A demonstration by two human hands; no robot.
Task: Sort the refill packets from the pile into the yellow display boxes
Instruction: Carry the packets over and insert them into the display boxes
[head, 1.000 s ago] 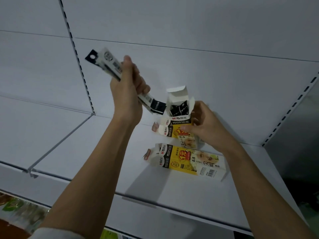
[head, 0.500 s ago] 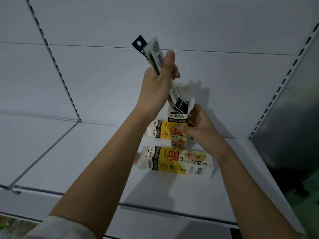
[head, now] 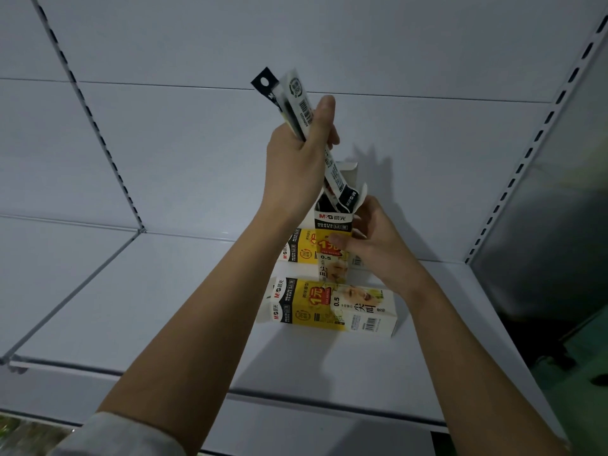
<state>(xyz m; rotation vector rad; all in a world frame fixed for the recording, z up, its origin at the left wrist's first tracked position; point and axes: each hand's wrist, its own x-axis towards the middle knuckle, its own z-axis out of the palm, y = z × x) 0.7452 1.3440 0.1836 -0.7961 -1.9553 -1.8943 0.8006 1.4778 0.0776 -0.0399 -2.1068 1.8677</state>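
Observation:
My left hand [head: 301,166] grips a bunch of long black-and-white refill packets [head: 297,100], held nearly upright, with their lower ends inside the open top of an upright yellow display box [head: 334,225]. My right hand [head: 371,245] holds that box by its side, thumb across the front. A second yellow box [head: 332,307] lies flat on the white shelf [head: 148,307] in front of it. Part of a third yellow box [head: 301,246] lies behind, left of the upright one. Dark packet tops show inside the open box.
White shelf back panels rise behind, with slotted uprights at left [head: 88,110] and right [head: 539,136]. A dark reflective side panel [head: 559,258] bounds the shelf on the right. The shelf's front edge [head: 296,399] runs below my forearms.
My left hand has swung the packets from a slant at the left to nearly upright over the box, and their lower ends have gone down into its open top. My right hand keeps holding the box.

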